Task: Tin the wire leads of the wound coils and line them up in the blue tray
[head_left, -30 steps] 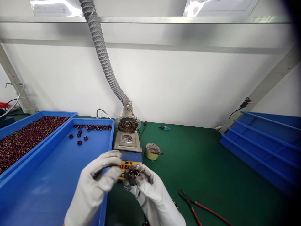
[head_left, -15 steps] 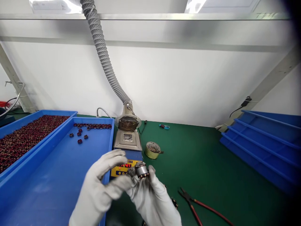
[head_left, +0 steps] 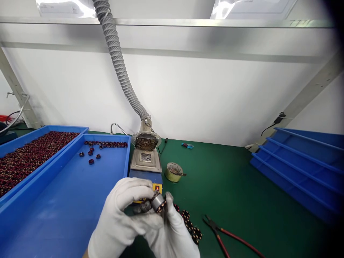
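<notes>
Both my hands wear white gloves with dark-smudged fingertips. Between them is a small silver metal cylinder [head_left: 158,202] with dark ends and copper-coloured dots round its rim. My right hand [head_left: 173,233] pinches it between thumb and fingers. My left hand [head_left: 118,215] curls around from the left, its fingertips at the cylinder's upper left side. The fingers partly hide the exact contact. Below and right of the hands, several black round parts with copper dots [head_left: 189,225] lie on the green table. A solder pot [head_left: 146,159] stands behind the hands, its yellow panel mostly covered.
A blue tray [head_left: 67,190] at left holds several dark round parts; another blue tray [head_left: 16,143] beyond it is heaped with them. A small tin [head_left: 173,175], red-handled pliers [head_left: 223,236], a blue-handled tool [head_left: 187,145] and stacked blue trays [head_left: 298,165] also stand or lie around.
My left hand has moved right and closed in on the cylinder, which has tilted. My right hand has shifted slightly, uncovering the black round parts on the table.
</notes>
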The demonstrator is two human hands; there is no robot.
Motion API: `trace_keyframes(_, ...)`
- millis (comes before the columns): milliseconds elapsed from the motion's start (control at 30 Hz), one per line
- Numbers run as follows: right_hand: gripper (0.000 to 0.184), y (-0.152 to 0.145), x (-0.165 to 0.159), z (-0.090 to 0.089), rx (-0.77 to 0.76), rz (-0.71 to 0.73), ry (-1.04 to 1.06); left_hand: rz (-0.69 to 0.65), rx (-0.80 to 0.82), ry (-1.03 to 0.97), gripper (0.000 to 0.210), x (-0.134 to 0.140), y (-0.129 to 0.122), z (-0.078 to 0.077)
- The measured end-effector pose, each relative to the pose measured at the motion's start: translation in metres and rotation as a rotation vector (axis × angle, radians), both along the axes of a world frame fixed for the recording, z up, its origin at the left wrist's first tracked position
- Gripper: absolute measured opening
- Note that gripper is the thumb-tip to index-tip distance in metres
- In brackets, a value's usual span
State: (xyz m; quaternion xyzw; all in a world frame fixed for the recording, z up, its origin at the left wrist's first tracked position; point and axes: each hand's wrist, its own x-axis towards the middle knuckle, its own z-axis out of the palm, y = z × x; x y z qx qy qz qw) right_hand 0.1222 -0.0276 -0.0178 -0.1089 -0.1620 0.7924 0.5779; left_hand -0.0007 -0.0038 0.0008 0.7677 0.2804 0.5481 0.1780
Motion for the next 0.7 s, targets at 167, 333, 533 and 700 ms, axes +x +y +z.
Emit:
trace_keyframes(167, 0.024, 0.001, 0.003, 0.005, 0.049, 0.104, 0.01, -0.147, -0.225, -0.259, 0.021, 0.0, 0.001, 0.003)
trace_keyframes(333, 0.03, 0.0, 0.009, 0.004, 0.022, 0.14, -0.08, -0.089, -0.39, -0.536, 0.026, -0.007, -0.002, 0.002)
trace_keyframes(533, 0.035, 0.0, 0.014, 0.006, 0.048, 0.092, -0.187, -0.241, -0.66, -0.243, 0.036, -0.015, -0.005, 0.014)
trace_keyframes(700, 0.034, 0.0, 0.013, 0.004, 0.142, -0.122, -0.438, -0.189, -0.536, -0.254, 0.03, -0.002, -0.01, 0.014)
